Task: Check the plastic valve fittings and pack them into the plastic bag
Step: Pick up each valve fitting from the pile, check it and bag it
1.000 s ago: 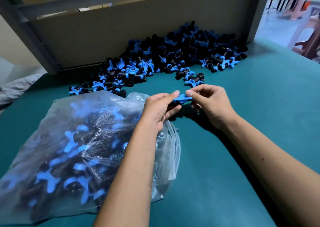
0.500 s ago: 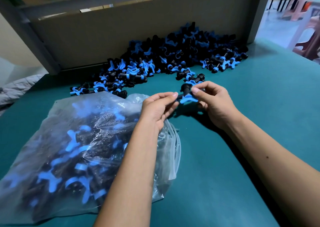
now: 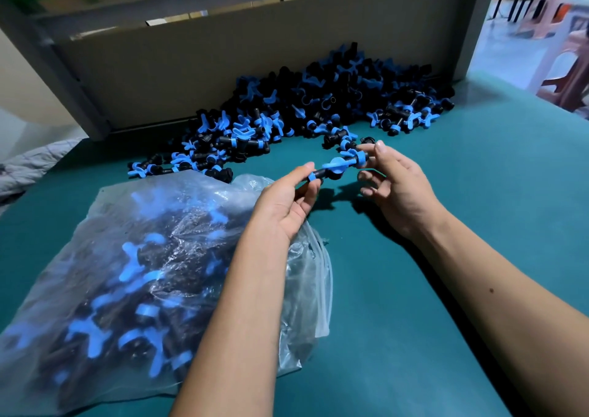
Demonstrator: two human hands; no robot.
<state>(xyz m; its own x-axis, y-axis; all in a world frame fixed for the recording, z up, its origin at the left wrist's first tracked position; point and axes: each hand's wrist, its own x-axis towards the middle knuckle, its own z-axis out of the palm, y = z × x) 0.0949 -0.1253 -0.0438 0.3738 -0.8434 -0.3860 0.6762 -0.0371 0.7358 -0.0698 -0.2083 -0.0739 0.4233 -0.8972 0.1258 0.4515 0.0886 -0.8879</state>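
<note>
A black valve fitting (image 3: 338, 168) with a blue butterfly handle and blue end rings is held in the air above the teal table (image 3: 446, 193), stretched crosswise between both hands. The left hand (image 3: 287, 203) pinches its left end between thumb and fingertips, the remaining fingers curled loosely beneath. The right hand (image 3: 398, 184) pinches the right end by the blue ring, with its lower fingers bent and spread below the part. Near and to the left, under the left forearm, lies the clear plastic bag (image 3: 134, 273), already bulging with black-and-blue fittings; its mouth sits just below the left hand. Farther off, against the cardboard backboard (image 3: 223, 66), spreads the loose pile of fittings (image 3: 302, 110), just beyond the hands.
</note>
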